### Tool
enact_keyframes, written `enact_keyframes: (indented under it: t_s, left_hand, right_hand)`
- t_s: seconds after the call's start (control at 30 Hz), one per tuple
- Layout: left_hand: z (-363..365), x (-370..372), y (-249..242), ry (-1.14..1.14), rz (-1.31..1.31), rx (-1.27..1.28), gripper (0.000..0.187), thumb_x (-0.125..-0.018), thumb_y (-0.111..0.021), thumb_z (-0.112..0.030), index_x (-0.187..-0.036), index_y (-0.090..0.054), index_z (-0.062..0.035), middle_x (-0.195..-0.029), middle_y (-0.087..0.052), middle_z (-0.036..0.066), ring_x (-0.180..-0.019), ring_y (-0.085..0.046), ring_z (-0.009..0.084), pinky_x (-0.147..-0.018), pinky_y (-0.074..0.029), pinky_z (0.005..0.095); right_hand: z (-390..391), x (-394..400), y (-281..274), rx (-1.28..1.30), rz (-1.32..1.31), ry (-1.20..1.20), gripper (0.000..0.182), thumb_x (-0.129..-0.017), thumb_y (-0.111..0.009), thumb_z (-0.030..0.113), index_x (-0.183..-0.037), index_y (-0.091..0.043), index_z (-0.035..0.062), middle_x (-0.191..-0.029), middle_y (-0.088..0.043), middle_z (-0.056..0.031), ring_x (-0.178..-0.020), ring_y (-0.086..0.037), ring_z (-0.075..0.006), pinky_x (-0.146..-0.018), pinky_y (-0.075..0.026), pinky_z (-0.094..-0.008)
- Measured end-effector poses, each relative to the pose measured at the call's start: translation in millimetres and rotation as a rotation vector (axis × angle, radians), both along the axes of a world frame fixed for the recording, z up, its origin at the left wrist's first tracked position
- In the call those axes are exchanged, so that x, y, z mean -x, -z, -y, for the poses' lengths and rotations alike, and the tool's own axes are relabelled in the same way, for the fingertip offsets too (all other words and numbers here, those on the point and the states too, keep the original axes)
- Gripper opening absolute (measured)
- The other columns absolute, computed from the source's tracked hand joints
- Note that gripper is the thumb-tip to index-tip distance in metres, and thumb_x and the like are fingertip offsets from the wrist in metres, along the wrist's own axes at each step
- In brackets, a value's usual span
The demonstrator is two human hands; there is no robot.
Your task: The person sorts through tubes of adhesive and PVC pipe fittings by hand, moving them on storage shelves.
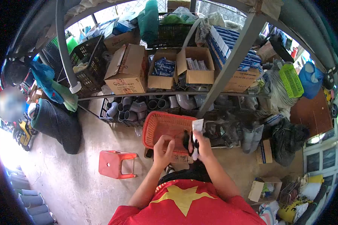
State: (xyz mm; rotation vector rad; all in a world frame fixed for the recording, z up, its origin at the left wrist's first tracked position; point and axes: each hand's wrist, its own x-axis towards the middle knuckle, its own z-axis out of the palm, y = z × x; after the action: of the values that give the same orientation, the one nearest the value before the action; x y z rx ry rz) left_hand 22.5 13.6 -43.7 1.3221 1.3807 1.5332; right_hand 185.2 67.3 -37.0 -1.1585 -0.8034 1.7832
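Note:
My right hand (pixel 201 147) is closed round a small black and white item (pixel 195 141), with a white tag-like end (pixel 198 125) sticking up past the fingers. What exactly the item is, I cannot make out. Left of it, my left hand (pixel 163 150) is raised with thumb and fingertips close together; anything between them is too small to see. Both hands are over the near side of a red plastic basket (pixel 148 130), whose visible inside shows red mesh. Under the basket's near edge, part of a cardboard box (pixel 181 158) shows.
A red stool (pixel 110 164) stands on the floor to the left. Beyond the basket, a shelf holds open cartons (pixel 195 77) and a closed-looking carton (pixel 127 71). Grey pipe fittings (pixel 130 115) fill crates below. A metal post (pixel 229 63) slants down at the right.

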Motion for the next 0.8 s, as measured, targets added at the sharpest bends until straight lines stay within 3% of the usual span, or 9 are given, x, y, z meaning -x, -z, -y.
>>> enact_keyframes:
  t_s: [0.1, 0.17, 0.27, 0.37, 0.4, 0.5, 0.63, 0.77, 0.8]
  left_hand:
    - [-7.8, 8.4, -34.7, 0.189, -0.014, 0.074, 0.017, -0.089, -0.057, -0.008, -0.101, -0.057, 0.0037, -0.088, -0.057, 0.008, -0.081, -0.054, 0.012, -0.07, -0.044, 0.0254]
    - [-14.4, 9.6, -39.2, 0.283, -0.059, 0.045, 0.016, -0.092, -0.055, -0.011, -0.097, -0.059, 0.0043, -0.087, -0.057, 0.004, -0.082, -0.051, 0.01, -0.072, -0.042, 0.0256]
    - [-17.9, 15.3, -26.8, 0.24, 0.134, 0.067, 0.014, -0.089, -0.058, -0.006, -0.092, -0.059, 0.0074, -0.088, -0.055, 0.005, -0.078, -0.051, 0.0096, -0.07, -0.041, 0.0242]
    - [-13.3, 14.9, -17.6, 0.148, 0.224, 0.143, 0.012, -0.09, -0.056, -0.005, -0.087, -0.058, 0.0057, -0.083, -0.054, 0.002, -0.076, -0.05, 0.0084, -0.069, -0.04, 0.0226]
    - [-14.3, 14.0, -17.9, 0.095, 0.296, 0.175, 0.012, -0.09, -0.055, -0.006, -0.085, -0.058, 0.0048, -0.082, -0.054, 0.001, -0.075, -0.05, 0.0082, -0.069, -0.04, 0.0223]
    - [-21.3, 12.9, -25.3, 0.025, 0.42, 0.22, 0.015, -0.095, -0.05, -0.009, -0.089, -0.059, 0.0016, -0.079, -0.056, -0.002, -0.073, -0.052, 0.0065, -0.07, -0.042, 0.0212]
    - [-25.3, 3.1, -32.2, 0.048, 0.451, 0.172, 0.017, -0.097, -0.049, -0.011, -0.103, -0.057, 0.0022, -0.088, -0.061, 0.002, -0.08, -0.055, 0.0071, -0.074, -0.045, 0.0222]
    - [-43.5, -2.1, -29.8, -0.003, 0.269, 0.089, 0.02, -0.097, -0.046, -0.011, -0.108, -0.056, 0.0028, -0.095, -0.06, 0.003, -0.088, -0.054, 0.0088, -0.078, -0.043, 0.0237]
    - [-48.6, -5.3, -25.7, -0.024, 0.271, 0.105, 0.021, -0.097, -0.046, -0.011, -0.109, -0.056, 0.0027, -0.096, -0.059, 0.003, -0.089, -0.053, 0.009, -0.08, -0.043, 0.024]
  right_hand:
    - [10.7, -2.7, -0.4, 0.155, 0.019, -0.353, 0.047, -0.089, -0.055, 0.05, -0.093, -0.058, 0.0028, -0.076, -0.06, -0.0049, -0.057, -0.056, -0.0122, -0.053, -0.044, -0.025]
    - [22.2, 13.0, -16.3, 0.144, -0.14, -0.273, 0.041, -0.09, -0.057, 0.044, -0.093, -0.057, 0.0038, -0.074, -0.059, -0.0036, -0.058, -0.055, -0.0114, -0.053, -0.044, -0.0245]
    - [31.9, 20.5, -4.5, -0.21, -0.007, -0.249, 0.019, -0.087, -0.065, 0.023, -0.094, -0.057, 0.0071, -0.07, -0.057, -0.0008, -0.06, -0.055, -0.0109, -0.056, -0.044, -0.0262]
    - [39.7, 6.0, -3.9, -0.163, 0.125, -0.526, 0.019, -0.085, -0.067, 0.019, -0.095, -0.057, 0.0071, -0.069, -0.057, 0.0004, -0.062, -0.054, -0.0105, -0.059, -0.044, -0.0268]
    - [45.1, 3.4, -8.5, -0.219, 0.279, -0.509, 0.019, -0.084, -0.068, 0.019, -0.093, -0.057, 0.007, -0.067, -0.056, 0.0006, -0.06, -0.054, -0.0105, -0.055, -0.043, -0.0263]
    - [49.6, -3.2, 14.1, -0.255, 0.122, -0.443, 0.023, -0.083, -0.07, 0.022, -0.094, -0.057, 0.0062, -0.067, -0.057, -0.0002, -0.059, -0.054, -0.0105, -0.051, -0.042, -0.0254]
    - [37.6, -20.3, 34.1, -0.277, 0.431, -0.268, 0.031, -0.086, -0.068, 0.027, -0.099, -0.055, 0.0017, -0.067, -0.056, -0.0002, -0.056, -0.051, -0.0098, -0.05, -0.041, -0.0254]
    - [26.0, -29.7, 25.4, -0.362, 0.22, -0.334, 0.027, -0.094, -0.054, 0.029, -0.104, -0.057, 0.0044, -0.064, -0.055, 0.0025, -0.052, -0.049, -0.0072, -0.048, -0.04, -0.0259]
    - [19.7, -37.8, 21.1, -0.364, 0.413, -0.395, 0.035, -0.096, -0.049, 0.035, -0.11, -0.057, 0.0041, -0.064, -0.055, 0.0019, -0.054, -0.05, -0.0077, -0.051, -0.041, -0.0264]
